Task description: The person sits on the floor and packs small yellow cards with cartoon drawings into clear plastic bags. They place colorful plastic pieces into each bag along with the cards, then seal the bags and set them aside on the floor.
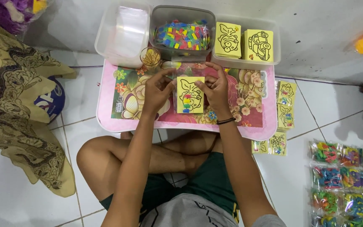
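Left hand (158,90) and right hand (215,88) pinch the yellow picture card (190,94) in its clear sleeve between them | bin of coloured foam pieces (182,34) just beyond, within reach | pink worktop (106,109) beneath.

Both hands (188,86) grip yellow card (190,95) over pink table (106,109).

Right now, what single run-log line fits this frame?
left hand: grips bag edge | right hand: grips other edge | clear bag: holds yellow card, small coloured pieces | on: pink table
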